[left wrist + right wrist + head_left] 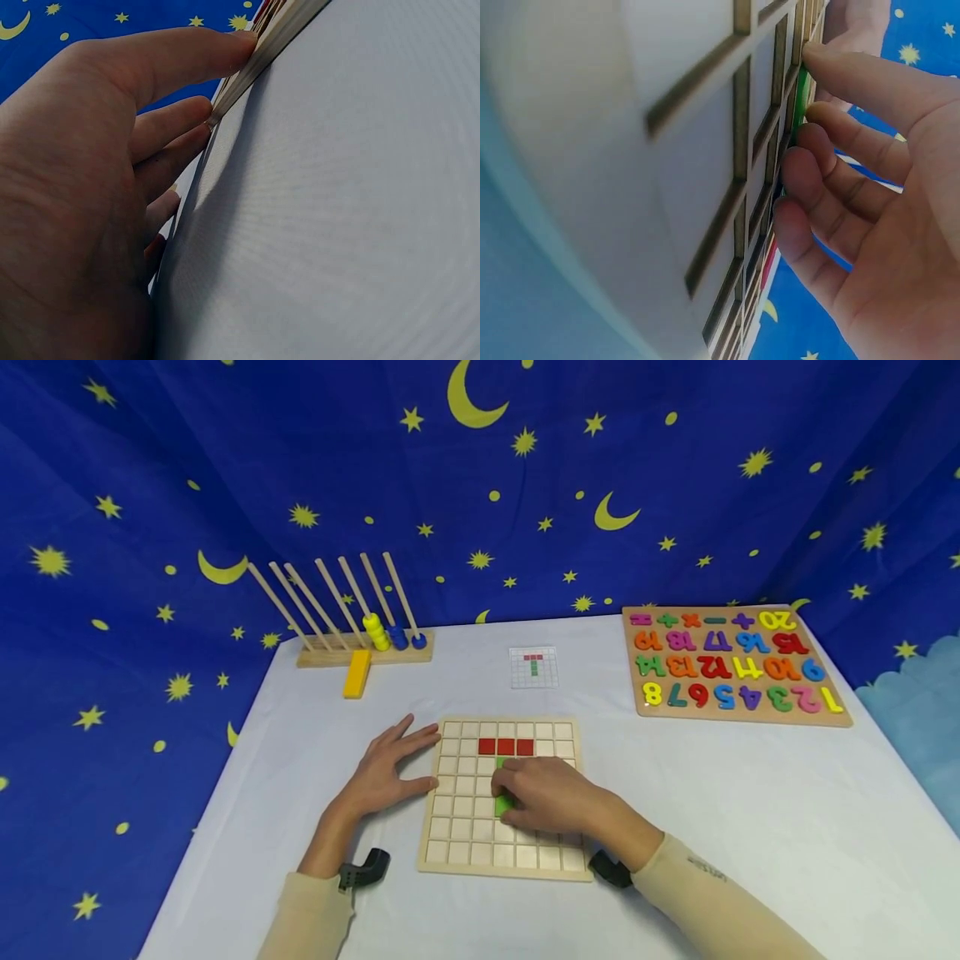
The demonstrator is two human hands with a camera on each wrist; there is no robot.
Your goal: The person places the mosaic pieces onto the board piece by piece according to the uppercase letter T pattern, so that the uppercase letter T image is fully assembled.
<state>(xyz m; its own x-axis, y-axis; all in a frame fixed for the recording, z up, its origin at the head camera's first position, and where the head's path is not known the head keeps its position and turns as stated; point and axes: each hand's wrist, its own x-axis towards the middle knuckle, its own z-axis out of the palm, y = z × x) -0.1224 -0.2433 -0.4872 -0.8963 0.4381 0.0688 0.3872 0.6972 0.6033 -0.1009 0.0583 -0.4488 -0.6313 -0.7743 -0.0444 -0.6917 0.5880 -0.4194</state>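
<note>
A wooden grid board (457,850) with many square cells lies flat on the white table. Three red tiles (506,747) sit side by side in one of its upper rows. Below the middle one are green tiles, partly hidden by my right hand (551,793). That hand reaches over the board and pinches a green tile (801,97) between thumb and index finger, down at the grid. With fingers spread, my left hand (386,768) rests at the board's left edge. In the left wrist view, its thumb and fingertips touch the board's side (274,41).
Behind the board lies a small pattern card (534,668) showing a red and green T. A bead abacus (365,647) with tall rods stands back left, a yellow block (357,674) before it. On the right lies a number puzzle (735,667). A starry blue cloth (555,468) hangs behind.
</note>
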